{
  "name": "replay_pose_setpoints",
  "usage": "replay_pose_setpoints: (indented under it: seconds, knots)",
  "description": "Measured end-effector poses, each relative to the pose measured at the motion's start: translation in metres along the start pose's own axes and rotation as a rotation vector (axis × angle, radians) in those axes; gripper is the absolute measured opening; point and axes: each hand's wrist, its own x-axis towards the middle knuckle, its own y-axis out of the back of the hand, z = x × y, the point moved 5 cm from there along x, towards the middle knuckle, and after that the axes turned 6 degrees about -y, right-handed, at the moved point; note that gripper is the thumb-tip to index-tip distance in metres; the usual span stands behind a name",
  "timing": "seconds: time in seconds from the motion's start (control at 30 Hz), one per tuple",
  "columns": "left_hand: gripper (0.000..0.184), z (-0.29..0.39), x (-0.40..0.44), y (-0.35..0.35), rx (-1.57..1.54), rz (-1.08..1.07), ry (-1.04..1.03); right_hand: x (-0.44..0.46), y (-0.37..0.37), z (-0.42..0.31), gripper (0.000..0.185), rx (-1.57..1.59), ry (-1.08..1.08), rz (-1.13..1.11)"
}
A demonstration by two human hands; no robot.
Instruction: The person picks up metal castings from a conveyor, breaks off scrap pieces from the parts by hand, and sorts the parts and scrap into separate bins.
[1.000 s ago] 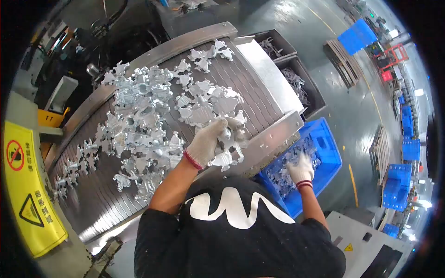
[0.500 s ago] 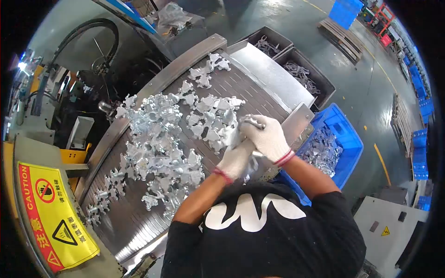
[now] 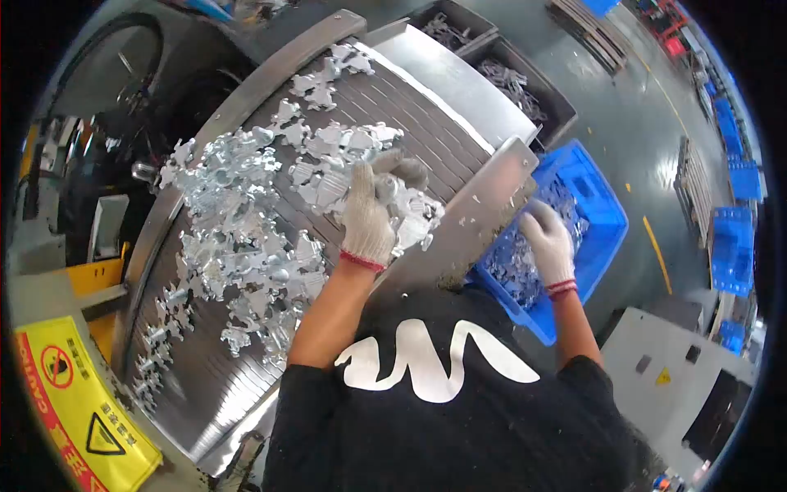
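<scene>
My left hand (image 3: 369, 215), in a white knit glove with a red cuff, is over the slatted conveyor (image 3: 447, 160). Its thumb and greyed fingers close round a silvery metal casting (image 3: 385, 190), partly hidden by the glove. Just right of that hand is a cluster of castings (image 3: 418, 215); whether it joins the held piece I cannot tell. My right hand (image 3: 549, 250), gloved alike, hovers over the blue bin (image 3: 608, 238) with its fingers loosely bent and slightly apart, and no part shows in them. Small silvery metal pieces (image 3: 512, 266) fill the bin's bottom.
A large heap of castings (image 3: 238, 230) covers the conveyor's left side. Dark crates (image 3: 557, 107) with metal pieces stand beyond a sloping metal plate (image 3: 459, 82). A yellow caution sign (image 3: 90, 410) is at lower left, and a grey cabinet (image 3: 693, 385) at right.
My hands, together over the conveyor's edge before, are now apart. The right has moved right and down over the blue bin; the left stays over the conveyor. The whole view has shifted slightly.
</scene>
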Motion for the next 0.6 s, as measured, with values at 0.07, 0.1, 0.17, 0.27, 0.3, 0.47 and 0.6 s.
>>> replay_pose_setpoints:
  seconds: [0.07, 0.1, 0.17, 0.27, 0.3, 0.47, 0.6]
  knots:
    - [0.068, -0.010, 0.010, 0.006, 0.299, -0.036, -0.032, -0.030, -0.064, -0.056, 0.045, 0.651, 0.004, -0.552]
    - [0.068, -0.027, 0.017, 0.012, 0.234, -0.065, 0.008, -0.045, -0.094, -0.076, 0.037, 0.773, -0.205, -0.609]
    - [0.056, -0.027, 0.022, -0.001, 0.511, -0.167, -0.160, -0.051, -0.148, -0.099, 0.028, 1.145, -0.380, -0.470]
    - [0.038, -0.007, 0.008, -0.005, 0.688, -0.119, -0.158, -0.046, -0.142, -0.113, 0.025, 1.124, -0.295, -0.366]
    - [0.038, 0.009, -0.015, -0.025, 0.844, -0.200, -0.031, -0.041, -0.134, -0.116, 0.024, 1.136, -0.115, -0.342]
    - [0.055, 0.042, -0.098, -0.013, 1.441, -0.490, -0.280, 0.002, -0.096, -0.133, 0.025, 0.788, 0.118, -0.317]
    - [0.068, 0.094, -0.096, -0.055, 2.118, -0.203, -1.248, -0.009, -0.074, -0.151, 0.031, 0.144, 0.601, -0.423]
